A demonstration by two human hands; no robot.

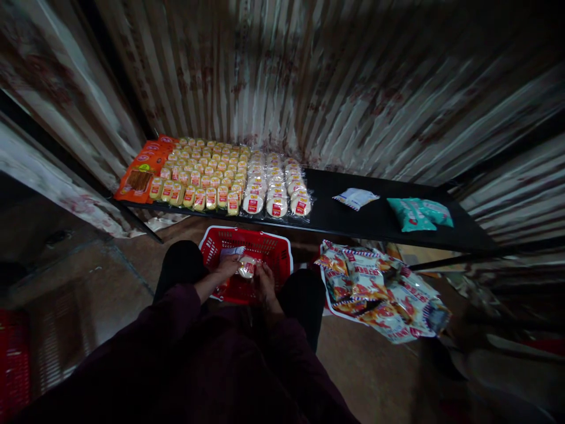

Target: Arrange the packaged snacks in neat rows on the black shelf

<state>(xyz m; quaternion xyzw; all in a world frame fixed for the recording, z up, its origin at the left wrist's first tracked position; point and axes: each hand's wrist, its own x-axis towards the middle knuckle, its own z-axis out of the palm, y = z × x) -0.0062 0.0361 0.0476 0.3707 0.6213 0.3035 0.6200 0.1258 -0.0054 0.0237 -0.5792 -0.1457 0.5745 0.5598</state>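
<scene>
My left hand and my right hand meet over a red plastic basket that stands between my knees. Between them is a round, pale snack cake in a clear wrapper, gripped from both sides. A whitish packet lies in the basket behind my left fingers. On the black shelf ahead, similar round wrapped cakes stand in three rows. To their left are many small yellow wrapped cakes, in several rows.
Orange snack bags lie at the shelf's left end. A white packet and teal packets rest on its right part. Right of my knee, another basket overflows with snack bags. A red crate stands far left. Pleated curtains hang behind.
</scene>
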